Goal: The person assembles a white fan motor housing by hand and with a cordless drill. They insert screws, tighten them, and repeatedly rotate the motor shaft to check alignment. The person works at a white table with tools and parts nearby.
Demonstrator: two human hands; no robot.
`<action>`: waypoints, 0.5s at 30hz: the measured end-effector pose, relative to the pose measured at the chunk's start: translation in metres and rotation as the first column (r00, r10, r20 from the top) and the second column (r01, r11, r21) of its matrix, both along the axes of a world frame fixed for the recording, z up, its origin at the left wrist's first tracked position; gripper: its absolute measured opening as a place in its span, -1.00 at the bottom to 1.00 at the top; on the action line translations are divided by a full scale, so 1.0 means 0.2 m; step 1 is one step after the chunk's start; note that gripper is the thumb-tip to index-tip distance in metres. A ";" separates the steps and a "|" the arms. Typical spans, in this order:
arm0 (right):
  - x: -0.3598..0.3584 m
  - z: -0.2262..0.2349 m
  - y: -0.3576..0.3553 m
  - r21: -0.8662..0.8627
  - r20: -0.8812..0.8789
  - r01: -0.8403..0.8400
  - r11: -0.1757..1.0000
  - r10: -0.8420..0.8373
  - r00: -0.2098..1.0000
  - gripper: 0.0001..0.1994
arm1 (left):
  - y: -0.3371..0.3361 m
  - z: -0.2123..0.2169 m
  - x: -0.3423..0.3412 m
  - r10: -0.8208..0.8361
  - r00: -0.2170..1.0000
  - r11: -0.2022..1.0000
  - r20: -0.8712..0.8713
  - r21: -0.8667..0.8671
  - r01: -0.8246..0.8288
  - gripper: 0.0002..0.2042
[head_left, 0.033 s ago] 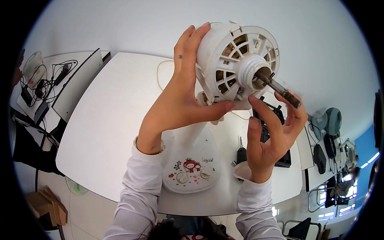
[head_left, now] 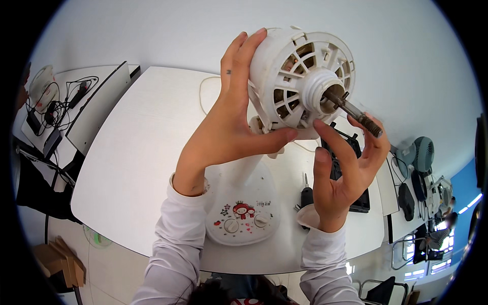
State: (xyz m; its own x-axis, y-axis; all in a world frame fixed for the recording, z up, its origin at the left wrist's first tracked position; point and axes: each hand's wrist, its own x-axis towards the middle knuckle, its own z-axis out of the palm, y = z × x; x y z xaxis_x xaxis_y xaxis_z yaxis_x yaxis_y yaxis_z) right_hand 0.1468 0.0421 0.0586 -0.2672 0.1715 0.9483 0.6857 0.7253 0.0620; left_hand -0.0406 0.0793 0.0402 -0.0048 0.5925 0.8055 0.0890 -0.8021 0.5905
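Note:
A white electric fan without its blades or grille stands on the table. Its round motor housing point(head_left: 264, 66) has slots through which the motor shows, and a threaded metal shaft point(head_left: 356, 113) sticks out toward the lower right. My left hand point(head_left: 226, 119) grips the housing from the left, with its thumb under the front rim and its fingers over the far side. Beside the shaft, my right hand point(head_left: 348, 165) has its fingers apart and holds nothing; the index fingertip is close to the housing's lower edge, touching or not I cannot tell. Below is the fan base point(head_left: 244, 203) with two knobs.
A screwdriver-like tool with a black handle point(head_left: 306, 195) lies by my right wrist, near an open black case point(head_left: 362, 203). A side table point(head_left: 66, 145) at left bears tangled cables. Another fan point(head_left: 423, 154) stands at far right. Cardboard point(head_left: 63, 259) is on the floor at lower left.
My right index finger and thumb have shifted very slightly up and left. My left hand and the fan look the same.

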 end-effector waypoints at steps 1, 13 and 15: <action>0.00 0.01 0.00 0.002 0.023 0.014 1.000 -0.014 1.000 -0.69 | 0.00 0.00 0.00 -0.011 1.000 1.000 0.005 -0.007 0.011 0.03; -0.01 0.01 -0.03 -0.074 0.138 0.140 0.987 -0.129 0.982 -0.60 | 0.00 0.00 -0.02 0.009 0.996 1.000 -0.093 -0.002 -0.009 0.15; -0.01 0.00 -0.02 -0.043 0.130 0.120 0.992 -0.114 0.985 -0.59 | 0.00 0.00 -0.02 0.005 0.996 1.000 -0.086 0.001 -0.005 0.15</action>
State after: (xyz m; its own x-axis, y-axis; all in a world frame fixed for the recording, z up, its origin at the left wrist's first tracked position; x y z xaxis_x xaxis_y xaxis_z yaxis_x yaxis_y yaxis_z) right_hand 0.1450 0.0384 0.0589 -0.3604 0.2558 0.8970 0.7549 0.6448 0.1194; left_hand -0.0448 0.0798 0.0398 0.0616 0.5918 0.8037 0.1439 -0.8021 0.5796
